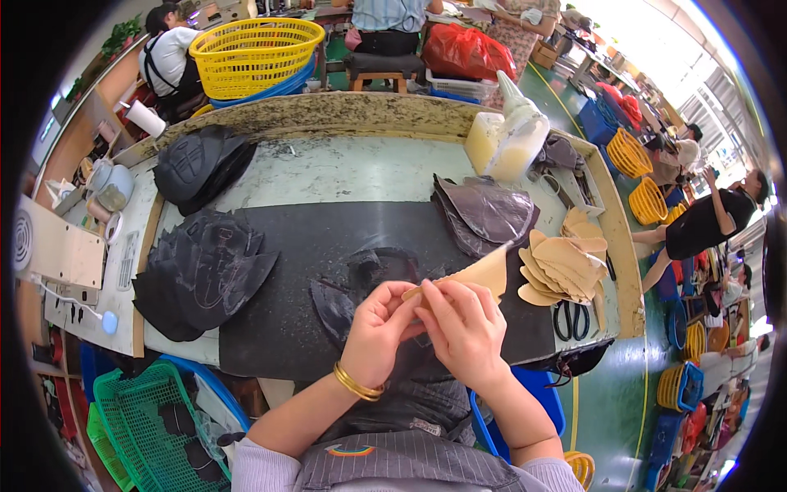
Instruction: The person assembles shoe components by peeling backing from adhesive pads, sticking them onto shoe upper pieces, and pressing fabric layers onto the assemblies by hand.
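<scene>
Over the near middle of the worktable, a tan cut piece of thin sheet material [489, 274] is held up between my hands. At its left end, my left hand [377, 332] is closed in a pinch. The fingers of my right hand [466, 330] press on the same piece, whose pointed end sticks out to the upper right. Just beyond my hands, dark curved pieces [382, 266] lie on the black mat [283, 307]. A loose pile of similar tan pieces [566, 264] rests to the right, with dark-handled scissors [571, 321] at its near side.
Black cut pieces are stacked in two piles [201, 271] [199, 168] at left. Brownish dark pieces [484, 215] and a plastic bottle of pale yellow liquid [508, 135] stand at far right. A raised wooden rim [352, 111] borders the table. A green basket [135, 410] sits below left.
</scene>
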